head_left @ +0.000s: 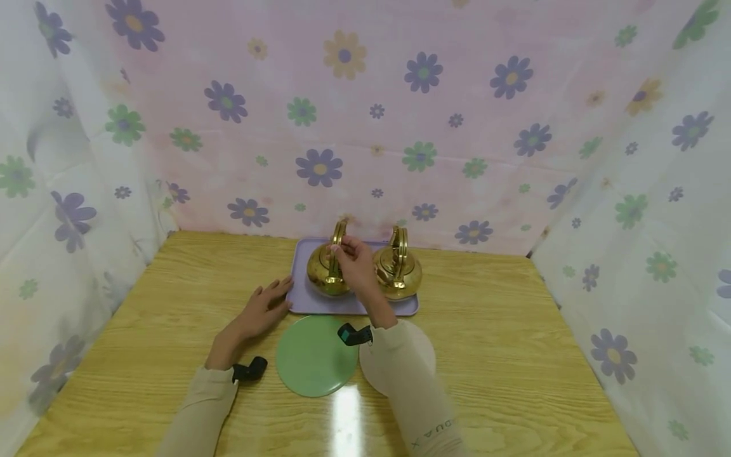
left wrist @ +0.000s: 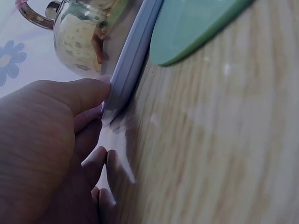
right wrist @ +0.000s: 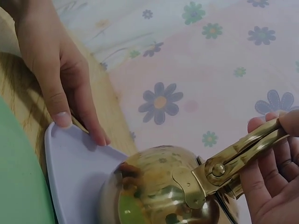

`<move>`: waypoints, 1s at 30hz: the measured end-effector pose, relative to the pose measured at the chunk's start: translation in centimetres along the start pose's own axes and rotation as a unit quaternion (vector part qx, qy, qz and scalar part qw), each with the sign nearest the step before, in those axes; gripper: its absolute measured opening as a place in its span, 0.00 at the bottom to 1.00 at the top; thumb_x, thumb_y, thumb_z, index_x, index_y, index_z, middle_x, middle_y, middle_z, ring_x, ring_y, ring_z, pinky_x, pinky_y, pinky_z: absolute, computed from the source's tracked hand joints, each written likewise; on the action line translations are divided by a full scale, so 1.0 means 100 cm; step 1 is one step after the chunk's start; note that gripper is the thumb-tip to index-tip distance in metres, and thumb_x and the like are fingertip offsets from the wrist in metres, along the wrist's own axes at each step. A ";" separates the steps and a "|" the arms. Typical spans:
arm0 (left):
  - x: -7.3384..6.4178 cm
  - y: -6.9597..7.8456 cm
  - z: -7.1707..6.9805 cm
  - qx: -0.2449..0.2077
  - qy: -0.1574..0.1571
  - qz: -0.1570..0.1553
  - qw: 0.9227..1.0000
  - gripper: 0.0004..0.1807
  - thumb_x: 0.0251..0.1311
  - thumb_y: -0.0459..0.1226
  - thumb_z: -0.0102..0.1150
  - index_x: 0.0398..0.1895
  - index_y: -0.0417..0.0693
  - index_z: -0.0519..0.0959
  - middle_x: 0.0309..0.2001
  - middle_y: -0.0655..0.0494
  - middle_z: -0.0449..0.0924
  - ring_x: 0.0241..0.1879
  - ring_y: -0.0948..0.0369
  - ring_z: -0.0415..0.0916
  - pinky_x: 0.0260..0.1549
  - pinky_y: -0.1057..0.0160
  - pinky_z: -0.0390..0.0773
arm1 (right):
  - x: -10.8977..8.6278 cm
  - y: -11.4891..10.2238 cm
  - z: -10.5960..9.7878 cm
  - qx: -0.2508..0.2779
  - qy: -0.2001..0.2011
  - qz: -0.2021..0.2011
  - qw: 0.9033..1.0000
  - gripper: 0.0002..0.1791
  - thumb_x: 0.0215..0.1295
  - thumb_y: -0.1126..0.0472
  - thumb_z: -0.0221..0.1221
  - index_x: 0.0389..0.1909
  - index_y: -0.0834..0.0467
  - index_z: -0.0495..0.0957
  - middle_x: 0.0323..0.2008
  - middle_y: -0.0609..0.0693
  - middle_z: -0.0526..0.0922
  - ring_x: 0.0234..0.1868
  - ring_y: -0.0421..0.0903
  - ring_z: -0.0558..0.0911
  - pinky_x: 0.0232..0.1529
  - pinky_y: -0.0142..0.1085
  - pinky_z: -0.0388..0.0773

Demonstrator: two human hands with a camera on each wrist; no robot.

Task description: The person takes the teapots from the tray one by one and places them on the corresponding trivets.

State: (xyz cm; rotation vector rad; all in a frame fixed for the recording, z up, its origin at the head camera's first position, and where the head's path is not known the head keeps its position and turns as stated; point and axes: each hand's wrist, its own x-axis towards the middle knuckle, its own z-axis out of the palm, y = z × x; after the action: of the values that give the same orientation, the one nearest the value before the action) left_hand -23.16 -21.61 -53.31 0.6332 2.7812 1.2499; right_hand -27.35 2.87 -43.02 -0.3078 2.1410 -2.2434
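Two shiny gold-coloured kettles are on a lilac tray (head_left: pixel 306 303). My right hand (head_left: pixel 360 270) grips the raised handle of the left kettle (head_left: pixel 318 270), its fingers curled behind the handle in the right wrist view. Close beside that wrist is the right kettle (head_left: pixel 412 279), its handle standing up. At the tray's left edge my left hand (head_left: pixel 259 312) touches the rim with straight fingers. The left wrist view has its thumb (left wrist: pixel 91 93) against the tray corner, while lower fingertips hover by the tabletop. Whether the left kettle's base touches the tray cannot be made out.
In front of the tray a round green mat (head_left: pixel 314 362) lies on the wooden table (head_left: pixel 502 355). Beside it a pale round mat (head_left: pixel 425 346) is partly covered by my right sleeve. Flowered cloth (head_left: pixel 365 127) hangs behind and along both sides.
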 end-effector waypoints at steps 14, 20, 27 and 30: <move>0.001 0.000 0.001 0.010 0.005 -0.008 1.000 0.31 0.76 0.40 0.52 0.76 0.35 0.61 0.78 0.38 0.55 0.78 0.34 0.45 0.73 0.30 0.36 | -0.008 0.006 0.007 0.007 0.015 -0.057 0.998 0.18 0.78 0.65 0.54 0.59 0.75 0.73 0.50 0.73 0.80 0.48 0.67 0.83 0.52 0.41 0.84; 0.001 0.000 0.001 0.009 0.005 -0.010 1.000 0.31 0.76 0.39 0.52 0.76 0.34 0.61 0.78 0.38 0.55 0.78 0.34 0.45 0.74 0.31 0.35 | -0.022 -0.017 0.011 0.026 0.010 -0.060 0.998 0.19 0.77 0.69 0.52 0.60 0.80 0.69 0.52 0.80 0.76 0.51 0.77 0.77 0.58 0.59 0.78; 0.000 0.002 0.002 -0.001 0.008 -0.010 1.000 0.30 0.76 0.39 0.52 0.75 0.33 0.62 0.78 0.38 0.55 0.78 0.34 0.44 0.73 0.31 0.34 | -0.025 -0.017 0.014 0.028 0.024 -0.073 0.997 0.16 0.76 0.71 0.52 0.56 0.80 0.71 0.50 0.80 0.77 0.49 0.78 0.77 0.55 0.59 0.80; 0.000 0.001 0.002 0.002 0.010 -0.011 1.000 0.30 0.76 0.39 0.52 0.76 0.34 0.62 0.78 0.39 0.55 0.78 0.35 0.45 0.74 0.31 0.34 | -0.026 -0.017 0.015 0.034 0.016 -0.076 0.996 0.16 0.76 0.72 0.52 0.55 0.81 0.71 0.50 0.83 0.75 0.48 0.80 0.76 0.54 0.62 0.79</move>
State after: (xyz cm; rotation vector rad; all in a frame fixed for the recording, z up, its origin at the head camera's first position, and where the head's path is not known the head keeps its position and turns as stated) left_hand -23.05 -21.42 -53.38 0.5917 2.7998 1.2531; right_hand -24.38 1.86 -41.60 -0.4504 2.1168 -2.4122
